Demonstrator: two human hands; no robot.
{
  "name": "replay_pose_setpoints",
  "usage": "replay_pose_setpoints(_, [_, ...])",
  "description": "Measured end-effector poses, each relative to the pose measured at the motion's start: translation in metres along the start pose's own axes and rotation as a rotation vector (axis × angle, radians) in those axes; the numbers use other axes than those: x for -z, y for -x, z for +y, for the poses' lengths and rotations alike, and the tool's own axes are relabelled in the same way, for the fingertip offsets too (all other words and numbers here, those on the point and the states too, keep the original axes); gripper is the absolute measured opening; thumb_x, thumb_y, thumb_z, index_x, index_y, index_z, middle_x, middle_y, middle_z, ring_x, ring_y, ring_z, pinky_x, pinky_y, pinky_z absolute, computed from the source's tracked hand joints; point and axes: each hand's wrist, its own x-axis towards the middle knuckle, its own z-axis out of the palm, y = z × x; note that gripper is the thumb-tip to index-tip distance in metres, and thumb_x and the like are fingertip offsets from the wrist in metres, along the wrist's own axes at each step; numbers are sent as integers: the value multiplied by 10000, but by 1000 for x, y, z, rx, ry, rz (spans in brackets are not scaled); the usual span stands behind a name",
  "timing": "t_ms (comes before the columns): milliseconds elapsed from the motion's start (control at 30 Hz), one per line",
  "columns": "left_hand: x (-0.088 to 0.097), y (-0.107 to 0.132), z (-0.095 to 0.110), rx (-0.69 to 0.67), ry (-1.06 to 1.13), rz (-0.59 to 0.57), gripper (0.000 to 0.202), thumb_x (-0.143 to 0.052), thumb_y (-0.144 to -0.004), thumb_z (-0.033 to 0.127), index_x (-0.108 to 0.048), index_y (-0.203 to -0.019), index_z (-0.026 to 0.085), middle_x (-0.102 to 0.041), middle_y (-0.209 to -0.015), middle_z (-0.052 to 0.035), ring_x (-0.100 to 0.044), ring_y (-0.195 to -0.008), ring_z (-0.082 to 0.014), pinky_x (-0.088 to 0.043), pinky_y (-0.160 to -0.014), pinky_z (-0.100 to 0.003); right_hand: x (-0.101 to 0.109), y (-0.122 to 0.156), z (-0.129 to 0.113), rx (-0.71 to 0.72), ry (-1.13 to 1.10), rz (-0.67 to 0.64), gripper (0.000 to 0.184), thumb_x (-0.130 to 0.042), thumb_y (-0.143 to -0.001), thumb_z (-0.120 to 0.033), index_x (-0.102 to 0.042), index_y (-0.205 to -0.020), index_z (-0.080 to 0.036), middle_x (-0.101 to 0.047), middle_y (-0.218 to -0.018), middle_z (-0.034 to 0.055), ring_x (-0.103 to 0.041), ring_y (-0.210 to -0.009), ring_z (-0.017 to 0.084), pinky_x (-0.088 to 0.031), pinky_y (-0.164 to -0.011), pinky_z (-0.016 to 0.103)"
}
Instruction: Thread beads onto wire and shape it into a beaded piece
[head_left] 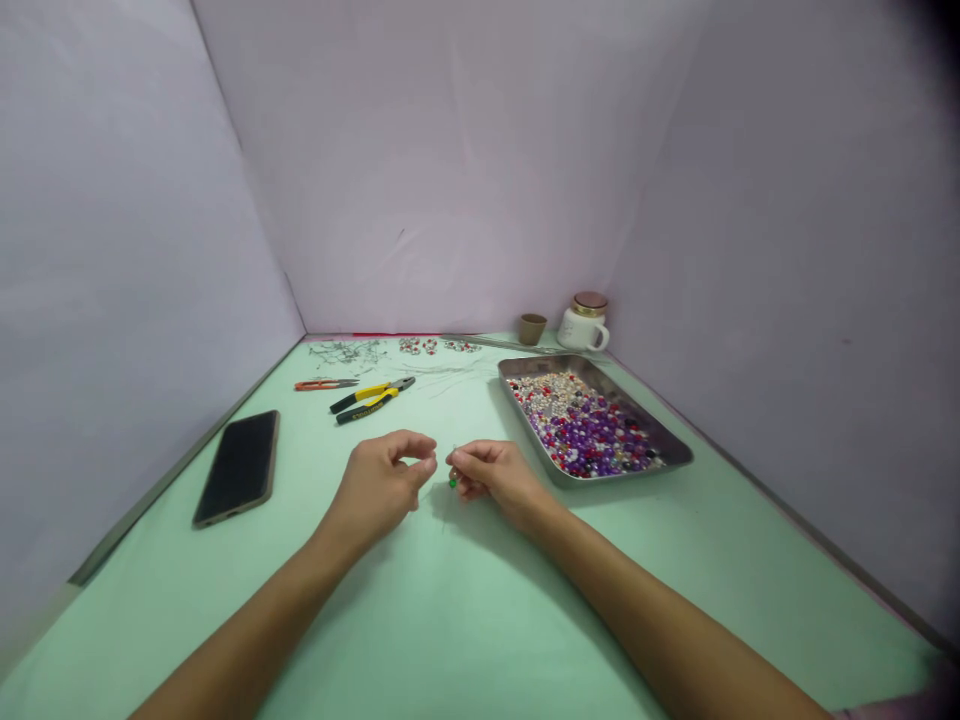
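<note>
Over the middle of the table, my right hand (495, 478) pinches a small beaded piece between thumb and forefinger. A green bead (453, 483) hangs just below those fingertips, and a thin wire seems to run from it, too fine to follow clearly. The rest of the piece is hidden by the fingers. Facing it a short way to the left is my left hand (382, 482), its thumb and forefinger curved with a small gap between their tips. I see nothing held in that gap.
Right of my hands lies a metal tray (679, 452) of mixed beads. Yellow-black pliers (373, 398), orange-handled snips (324, 384) and a phone (238, 468) lie left. Behind are wire pieces (349, 352), red-and-clear beaded pieces (418, 346), a brown cup (532, 328) and a lidded mug (581, 328).
</note>
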Motion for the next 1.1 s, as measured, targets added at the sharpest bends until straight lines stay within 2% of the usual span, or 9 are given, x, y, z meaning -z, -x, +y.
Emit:
replay_pose_setpoints(33, [0, -1, -1, 46, 58, -58, 263, -547, -645, 274, -588, -872, 147, -630, -827, -44, -478, -400, -75, -362, -374, -213, -2, 1, 0, 7, 23, -21, 257, -661, -599, -382, -609, -638, -133, -568, -538, -15, -502, -448, 80, -431, -468, 220])
replay_pose_setpoints(100, [-3, -4, -6, 123, 137, -194, 258, -546, -616, 209, -582, -857, 127, -625, -716, -43, -507, -412, -100, -364, -348, -208, -3, 3, 0, 39, 81, -31, 246, -641, -622, -382, -614, -645, -138, -551, -520, -26, -485, -438, 74, -418, -458, 209])
replay_pose_setpoints(200, [-10, -5, -14, 154, 138, -297, 91, -528, -611, 178, -583, -654, 119, -539, -447, -6, -495, -394, -111, -355, -344, -195, -3, 3, -1, 68, 172, 9, 238, -627, -633, -380, -625, -650, -143, -544, -519, -29, -466, -433, 70, -407, -455, 203])
replay_pose_setpoints(267, [-12, -5, -18, 149, 136, -288, 86, -518, -622, 185, -545, -562, 130, -508, -399, 5, -463, -361, -93, -344, -343, -189, -3, 3, -3, 70, 178, 4, 263, -604, -647, -403, -638, -683, -145, -562, -554, -16, -497, -480, 86, -432, -490, 216])
replay_pose_setpoints(400, [-12, -10, -21, 155, 245, -257, 99, -516, -641, 214, -503, -575, 142, -496, -433, 23, -452, -365, -82, -331, -345, -184, -5, 7, -7, 61, 178, -76, 310, -538, -691, -436, -637, -744, -147, -594, -659, 16, -548, -577, 120, -460, -525, 241])
replay_pose_setpoints(567, [-15, -14, -27, 141, 255, -225, 116, -517, -649, 249, -505, -607, 142, -490, -451, 29, -426, -368, -78, -297, -355, -188, -5, 11, -6, 23, 321, -142, 175, -533, -682, -291, -627, -721, -149, -578, -619, 8, -534, -544, 121, -428, -456, 218])
replay_pose_setpoints(800, [-16, -11, -23, 58, 163, -212, 95, -531, -600, 206, -533, -541, 132, -414, -442, 52, -331, -421, -57, -232, -419, -189, -3, 8, 1, 80, 446, -6, 92, -541, -588, -171, -619, -631, -147, -541, -504, -25, -423, -458, 79, -315, -444, 197])
replay_pose_setpoints(967, [-13, -11, -20, 69, 190, -213, 92, -535, -601, 205, -525, -542, 136, -393, -461, 55, -291, -432, -54, -209, -427, -195, -5, 10, -3, 22, 410, 25, 60, -535, -574, -190, -562, -549, -143, -469, -457, -42, -351, -427, 62, -259, -415, 193])
replay_pose_setpoints(1100, [-11, -13, -20, 43, 206, -226, 91, -536, -591, 207, -515, -534, 140, -398, -464, 58, -293, -436, -55, -213, -436, -197, -7, 11, -3, 82, 429, 16, 85, -540, -591, -231, -536, -550, -156, -421, -449, -57, -311, -417, 59, -234, -410, 195])
